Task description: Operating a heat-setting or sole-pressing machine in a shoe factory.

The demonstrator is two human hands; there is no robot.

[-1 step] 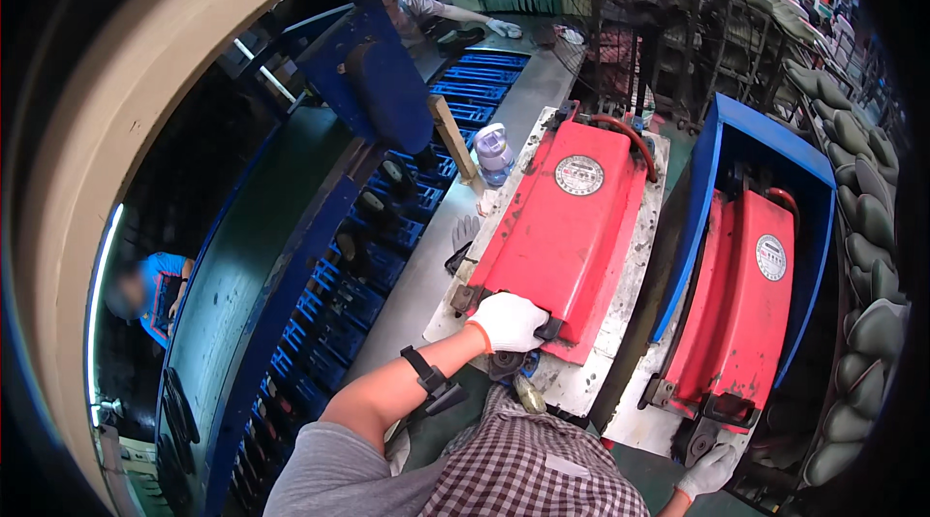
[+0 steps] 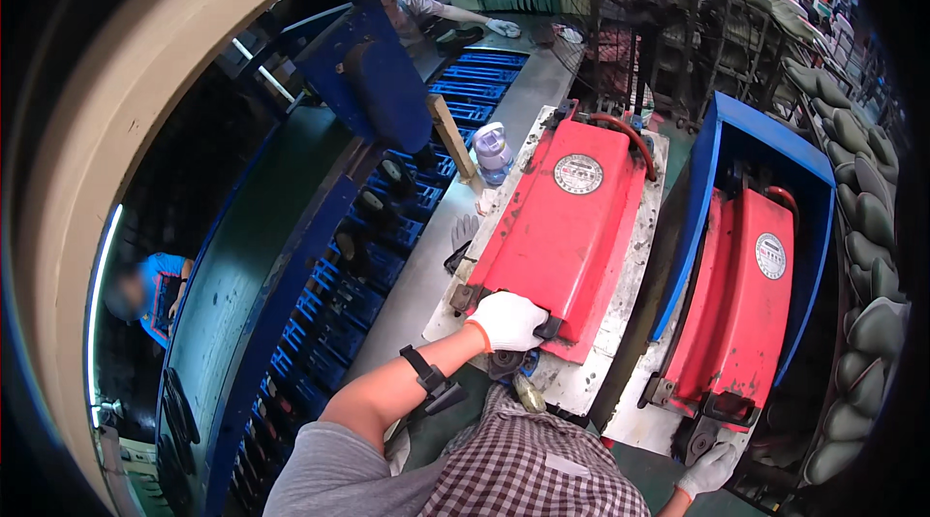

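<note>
In front of me lies a long red machine cover [image 2: 552,236] on a worn white base plate [image 2: 605,333]. My left hand [image 2: 509,321], in a white glove, is closed round the black handle [image 2: 549,326] at its near end. A second red cover [image 2: 741,309] sits to the right, partly inside a blue housing [image 2: 823,217]. My right hand [image 2: 709,470], also gloved, is at the near edge of that machine, beside a round black part [image 2: 699,444] and below its black handle [image 2: 733,410]. Its fingers are curled; what they hold is hidden.
On the left runs a blue-slatted conveyor [image 2: 320,323] carrying dark shoes. A clear jug [image 2: 492,154] and a grey glove [image 2: 463,234] lie along the metal ledge. Shoe-shaped pieces [image 2: 857,352] fill racks at right. Other people work at far left and at the back.
</note>
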